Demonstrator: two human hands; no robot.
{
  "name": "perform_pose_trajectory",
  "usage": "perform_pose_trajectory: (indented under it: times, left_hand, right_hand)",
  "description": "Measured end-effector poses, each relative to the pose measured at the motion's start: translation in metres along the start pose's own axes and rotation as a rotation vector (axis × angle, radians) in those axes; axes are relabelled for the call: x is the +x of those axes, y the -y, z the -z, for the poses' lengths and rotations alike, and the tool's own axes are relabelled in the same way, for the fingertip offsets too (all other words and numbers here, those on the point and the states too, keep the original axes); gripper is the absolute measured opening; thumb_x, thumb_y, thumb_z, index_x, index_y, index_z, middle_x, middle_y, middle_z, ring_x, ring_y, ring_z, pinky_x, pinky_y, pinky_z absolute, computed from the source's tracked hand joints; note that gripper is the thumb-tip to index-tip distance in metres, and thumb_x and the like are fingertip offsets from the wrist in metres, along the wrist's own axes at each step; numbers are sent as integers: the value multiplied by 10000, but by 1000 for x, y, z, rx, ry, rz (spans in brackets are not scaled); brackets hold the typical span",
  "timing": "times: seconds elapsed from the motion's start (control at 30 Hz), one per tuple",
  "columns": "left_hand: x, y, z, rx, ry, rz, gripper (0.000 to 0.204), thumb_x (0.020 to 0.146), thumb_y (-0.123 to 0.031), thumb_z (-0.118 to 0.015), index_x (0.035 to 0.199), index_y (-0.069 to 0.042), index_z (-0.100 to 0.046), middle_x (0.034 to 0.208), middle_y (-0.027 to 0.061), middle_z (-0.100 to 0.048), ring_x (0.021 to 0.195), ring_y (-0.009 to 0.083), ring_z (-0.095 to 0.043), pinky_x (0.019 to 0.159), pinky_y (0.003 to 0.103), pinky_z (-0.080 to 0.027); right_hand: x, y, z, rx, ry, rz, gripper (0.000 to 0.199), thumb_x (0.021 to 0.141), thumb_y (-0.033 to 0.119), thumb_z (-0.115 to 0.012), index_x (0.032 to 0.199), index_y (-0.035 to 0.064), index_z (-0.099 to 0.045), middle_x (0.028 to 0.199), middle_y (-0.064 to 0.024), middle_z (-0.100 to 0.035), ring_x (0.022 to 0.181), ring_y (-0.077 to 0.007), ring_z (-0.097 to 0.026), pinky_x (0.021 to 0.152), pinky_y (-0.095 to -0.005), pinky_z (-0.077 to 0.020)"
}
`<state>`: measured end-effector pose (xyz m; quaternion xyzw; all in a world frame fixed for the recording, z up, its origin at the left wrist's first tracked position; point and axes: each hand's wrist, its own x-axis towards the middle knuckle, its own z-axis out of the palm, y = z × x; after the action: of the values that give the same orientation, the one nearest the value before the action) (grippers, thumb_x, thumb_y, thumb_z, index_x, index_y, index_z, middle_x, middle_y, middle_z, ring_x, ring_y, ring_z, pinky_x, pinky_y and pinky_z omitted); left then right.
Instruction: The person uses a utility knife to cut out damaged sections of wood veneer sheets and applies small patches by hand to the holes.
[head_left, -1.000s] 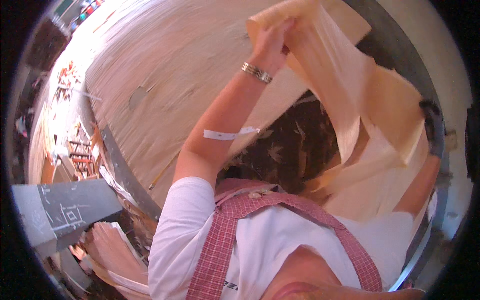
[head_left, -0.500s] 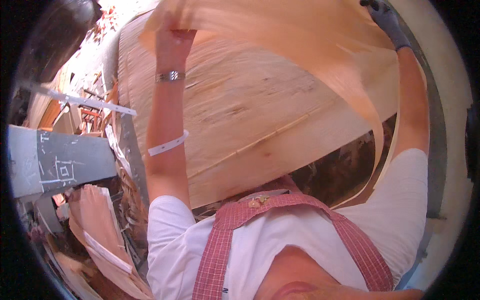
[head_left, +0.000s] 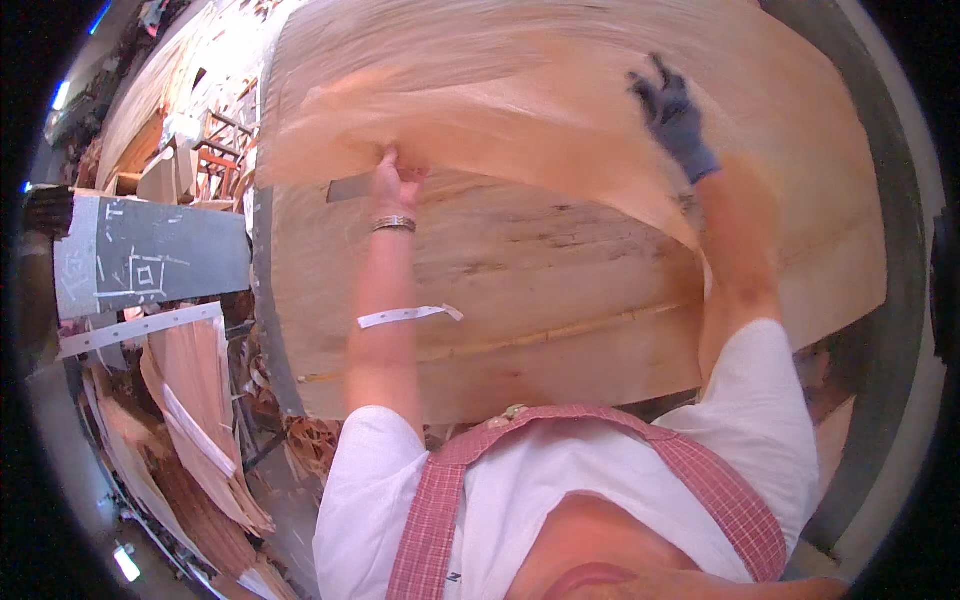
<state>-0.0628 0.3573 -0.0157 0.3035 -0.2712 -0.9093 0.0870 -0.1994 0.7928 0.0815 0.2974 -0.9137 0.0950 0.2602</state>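
Below you spreads one broad lower veneer sheet [head_left: 570, 240], pale and grained, filling the middle of the view and reaching almost to your chest. Over its far part lies one upper veneer sheet [head_left: 520, 125], its near edge curving from your left hand towards your right forearm. You wear one white T-shirt [head_left: 490, 510] and one red checked apron [head_left: 550, 418], its two straps running down your front. On your left stands one grey block [head_left: 180, 255] with white marks drawn on it, and just below it lies a pile of veneer offcuts [head_left: 190, 385], too jumbled to count. One long, thin yellowish stick [head_left: 570, 332] crosses the lower veneer sheet near its near edge. Of your two hands, the gloved grey right hand [head_left: 672, 115] is spread wide over the upper veneer sheet, though you cannot tell here whether it touches; the bare left hand [head_left: 396, 188] pinches that sheet's near edge, thumb showing. There are two white dotted strips: one strip across your left forearm [head_left: 400, 316], the other by the block [head_left: 150, 328]. Smallest is one metal wristband [head_left: 393, 223] on your left wrist.
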Motion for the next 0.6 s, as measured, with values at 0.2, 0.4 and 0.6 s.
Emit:
perform_pose_trajectory:
  times: [0.2,0.4,0.6]
  left_hand:
    - [13,25,23,-56,-142,64,289,953,-254,-535,1209,-121,-532,1142,97,-619,1053,262,-582,880,465,-500]
    - [44,-68,54,76,-432,-243,313,855,-208,-633,1105,-30,-565,1052,113,-634,910,269,-644,681,439,-570]
    - [39,-116,101,476,-642,-279,229,756,-125,-750,897,-32,-595,817,94,-644,594,200,-613,424,335,-505]
  right_hand:
    - [-73,147,-20,179,484,60,530,757,330,-731,1226,158,-553,1222,-131,-525,1106,-334,-521,867,-449,-499]
    - [-49,134,-11,202,485,168,343,764,278,-712,1066,148,-614,1082,-73,-557,1034,-286,-541,766,-405,-521]
    - [-82,153,-21,-19,577,292,391,784,184,-622,1170,154,-568,1057,-78,-543,1002,-264,-551,699,-415,-536]
